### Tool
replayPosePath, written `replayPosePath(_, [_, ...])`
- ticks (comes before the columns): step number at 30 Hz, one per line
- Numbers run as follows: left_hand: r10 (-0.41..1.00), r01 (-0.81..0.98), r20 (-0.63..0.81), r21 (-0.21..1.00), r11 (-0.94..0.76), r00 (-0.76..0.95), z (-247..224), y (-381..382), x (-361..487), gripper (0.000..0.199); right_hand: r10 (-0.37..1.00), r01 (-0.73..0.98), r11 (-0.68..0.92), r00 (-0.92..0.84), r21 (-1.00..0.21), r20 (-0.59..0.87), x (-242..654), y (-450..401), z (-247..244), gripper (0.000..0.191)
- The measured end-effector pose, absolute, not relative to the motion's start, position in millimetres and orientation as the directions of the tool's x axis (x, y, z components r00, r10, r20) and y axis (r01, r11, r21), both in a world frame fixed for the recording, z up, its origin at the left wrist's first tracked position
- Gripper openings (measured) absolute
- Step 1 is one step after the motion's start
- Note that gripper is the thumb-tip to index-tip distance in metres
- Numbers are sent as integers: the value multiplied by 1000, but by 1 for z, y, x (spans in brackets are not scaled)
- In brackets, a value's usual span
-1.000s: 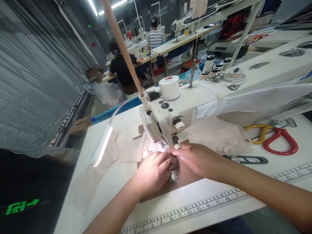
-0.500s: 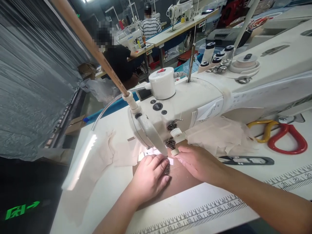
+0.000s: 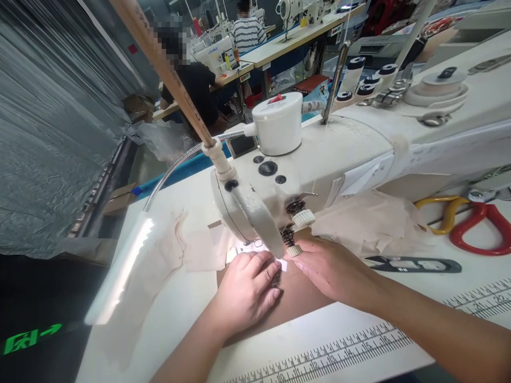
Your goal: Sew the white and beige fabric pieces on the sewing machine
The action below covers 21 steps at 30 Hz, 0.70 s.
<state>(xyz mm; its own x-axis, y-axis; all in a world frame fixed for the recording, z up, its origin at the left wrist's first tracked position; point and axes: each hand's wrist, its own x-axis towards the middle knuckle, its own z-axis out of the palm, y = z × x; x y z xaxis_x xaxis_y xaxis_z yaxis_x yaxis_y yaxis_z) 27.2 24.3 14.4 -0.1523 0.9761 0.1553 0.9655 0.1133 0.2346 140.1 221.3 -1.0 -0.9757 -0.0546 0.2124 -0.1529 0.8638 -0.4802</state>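
Note:
My left hand (image 3: 247,290) lies on the brown fabric (image 3: 293,298), fingers bent, palm down, its thumb apart from the index finger. Between them shows a small dark patch that I cannot make out. My right hand (image 3: 329,266) rests on the fabric's right side with fingers stretched forward; some fingertips are hidden behind a tension knob (image 3: 294,250). Above both hands stands the white sewing machine head (image 3: 249,207), which hides the needle area. A small white piece (image 3: 283,265) shows just beyond my left fingertips.
Beige fabric pieces (image 3: 371,221) lie right of the machine, near yellow-handled scissors (image 3: 445,221), a red handle (image 3: 459,239) and black thread snips (image 3: 423,264). A ruler strip (image 3: 339,354) runs along the front. A lit lamp (image 3: 123,271) hangs left. Two people sit at machines behind.
The camera view has shifted slightly, so the machine head appears larger and further right. Both hands stay at nearly the same place on the fabric.

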Motion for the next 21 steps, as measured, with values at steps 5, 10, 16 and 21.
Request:
replayPosePath(5, [977,964,144,238,119,-157,15,24,28,38,-62,-156,857,-978,-492,201,140,221,0,28])
replayPosePath(10, [989,957,101,281,74,-106,23,18,19,38,-61,-199,850,-957,-487,284,141,218,0,30])
replayPosePath(16, [998,966,66,258,-18,1,34,15,7,40,-155,-298,836,-934,-461,323,145,211,-6,31])
replayPosePath(21, [998,968,61,249,-33,18,28,12,3,41,-203,-336,838,-924,-431,324,146,205,-10,36])
